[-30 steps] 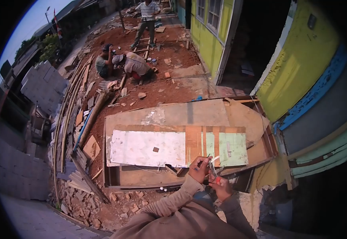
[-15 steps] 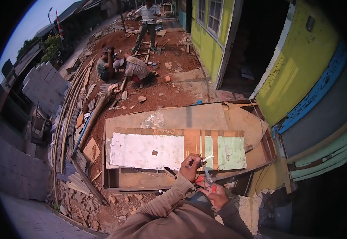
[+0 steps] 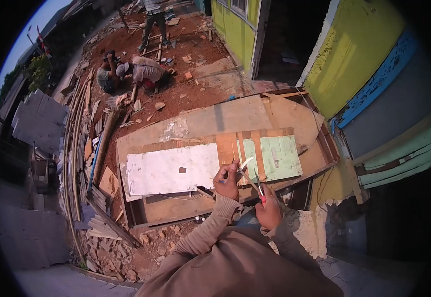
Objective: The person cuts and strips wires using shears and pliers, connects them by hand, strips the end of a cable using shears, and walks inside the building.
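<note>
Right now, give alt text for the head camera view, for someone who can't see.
The left hand holds a thin white strip and the right hand a red-handled metal tool, above a white, brown and pale-green panel. Beyond, two people crouch on reddish earth; a lime-green wall stands at right.
</note>
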